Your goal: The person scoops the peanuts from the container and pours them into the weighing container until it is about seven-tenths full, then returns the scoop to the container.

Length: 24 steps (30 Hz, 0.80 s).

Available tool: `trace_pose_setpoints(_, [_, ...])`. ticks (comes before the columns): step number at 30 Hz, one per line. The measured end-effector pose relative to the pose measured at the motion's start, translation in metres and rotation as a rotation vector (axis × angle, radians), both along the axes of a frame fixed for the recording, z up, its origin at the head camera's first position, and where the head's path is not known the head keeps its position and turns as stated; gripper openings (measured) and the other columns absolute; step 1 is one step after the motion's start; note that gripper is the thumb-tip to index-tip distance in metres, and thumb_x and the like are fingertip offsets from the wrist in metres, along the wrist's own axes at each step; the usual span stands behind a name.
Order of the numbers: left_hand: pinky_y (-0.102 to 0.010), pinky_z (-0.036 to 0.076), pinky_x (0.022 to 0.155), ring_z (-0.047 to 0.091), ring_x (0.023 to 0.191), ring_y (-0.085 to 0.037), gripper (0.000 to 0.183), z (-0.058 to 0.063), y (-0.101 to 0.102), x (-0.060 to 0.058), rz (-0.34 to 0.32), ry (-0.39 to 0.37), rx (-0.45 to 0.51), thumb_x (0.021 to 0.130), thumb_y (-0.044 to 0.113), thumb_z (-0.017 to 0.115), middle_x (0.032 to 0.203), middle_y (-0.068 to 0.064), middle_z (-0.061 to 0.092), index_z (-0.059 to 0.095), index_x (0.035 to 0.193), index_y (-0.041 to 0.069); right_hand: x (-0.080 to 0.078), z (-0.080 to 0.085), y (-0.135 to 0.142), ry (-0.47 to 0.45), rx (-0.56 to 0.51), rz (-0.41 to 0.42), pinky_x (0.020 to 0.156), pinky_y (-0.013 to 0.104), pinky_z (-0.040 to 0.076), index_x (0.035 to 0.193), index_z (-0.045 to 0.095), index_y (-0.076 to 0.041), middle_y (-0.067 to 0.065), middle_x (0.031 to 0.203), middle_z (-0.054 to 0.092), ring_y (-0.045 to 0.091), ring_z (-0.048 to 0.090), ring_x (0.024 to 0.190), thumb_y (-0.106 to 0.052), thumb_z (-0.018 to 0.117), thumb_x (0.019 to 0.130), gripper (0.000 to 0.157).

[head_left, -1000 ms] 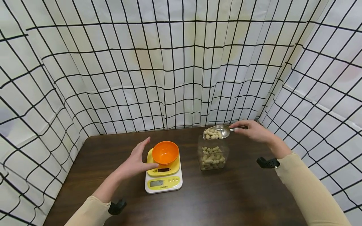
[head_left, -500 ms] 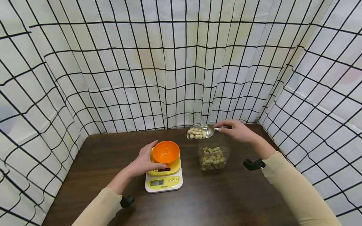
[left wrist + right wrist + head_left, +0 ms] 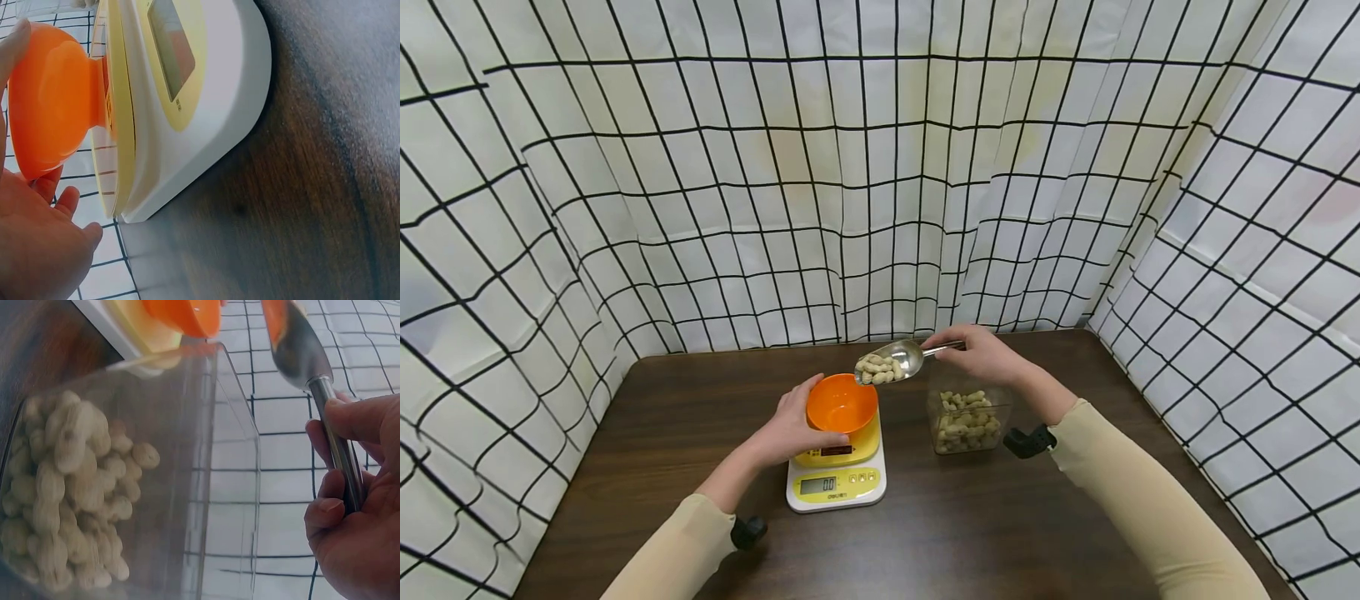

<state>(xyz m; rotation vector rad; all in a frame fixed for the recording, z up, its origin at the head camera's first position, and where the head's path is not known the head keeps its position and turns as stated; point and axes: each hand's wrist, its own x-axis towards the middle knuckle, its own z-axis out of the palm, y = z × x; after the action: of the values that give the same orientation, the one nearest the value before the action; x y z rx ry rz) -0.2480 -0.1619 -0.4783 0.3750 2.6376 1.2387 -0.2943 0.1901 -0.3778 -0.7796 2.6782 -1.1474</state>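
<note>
An orange bowl stands on a yellow and white kitchen scale whose display reads 0.0. My left hand holds the bowl from the left, thumb in front and fingers behind, close to its side in the left wrist view. With thumb and curled fingers, my right hand grips the handle of a metal scoop. Several unshelled peanuts lie in the scoop, whose tip overlaps the bowl's right rim in the head view. Below the right hand is a clear container part filled with peanuts.
The dark wooden table carries the scale and the container side by side. White curtains with a black grid pattern surround it at the back and both sides. A black camera is strapped to each wrist.
My right hand has carried the loaded scoop leftward from above the container to the bowl's rim. My left hand has moved right and closed in on the bowl. The display still reads 0.0.
</note>
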Motion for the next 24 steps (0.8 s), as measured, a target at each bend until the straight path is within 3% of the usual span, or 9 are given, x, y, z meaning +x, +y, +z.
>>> trace_pose_setpoints(4, [-0.064,0.038,0.106,0.023,0.141,-0.038,0.117,-0.002,-0.001,-0.001,-0.002,0.003,0.001,0.074,0.053,0.088,0.154,-0.015,0.035,0.021,0.161,0.013,-0.003,-0.006,-0.012,0.016,0.04,0.0,0.102,0.048,0.047,0.124,0.074,-0.018,0.003,0.134,0.064,0.025,0.052,0.131,-0.016,0.061,0.104,0.024])
trace_pose_setpoints(11, [-0.062,0.039,0.106,0.023,0.141,-0.037,0.115,-0.002,-0.001,-0.001,-0.005,0.003,0.008,0.075,0.052,0.088,0.155,-0.015,0.035,0.022,0.16,0.013,-0.002,-0.008,-0.03,0.151,0.141,0.053,0.096,0.045,0.047,0.121,0.075,-0.015,0.003,0.123,0.068,0.024,0.057,0.117,-0.011,0.062,0.103,0.023])
trace_pose_setpoints(19, [-0.064,0.035,0.109,0.022,0.142,-0.038,0.115,-0.001,-0.001,-0.001,-0.006,0.004,0.001,0.074,0.053,0.088,0.157,-0.015,0.032,0.022,0.16,0.013,0.0,-0.003,-0.038,0.212,0.275,0.002,0.09,0.044,0.041,0.118,0.076,-0.024,0.0,0.111,0.062,0.025,0.05,0.111,-0.016,0.063,0.103,0.022])
trace_pose_setpoints(24, [-0.066,0.032,0.11,0.022,0.142,-0.038,0.114,-0.002,-0.001,-0.001,-0.011,0.015,0.006,0.075,0.05,0.089,0.155,-0.016,0.034,0.022,0.16,0.012,0.0,0.001,-0.037,0.232,0.288,-0.003,0.09,0.043,0.041,0.119,0.077,-0.024,-0.002,0.103,0.06,0.024,0.05,0.106,-0.016,0.063,0.103,0.022])
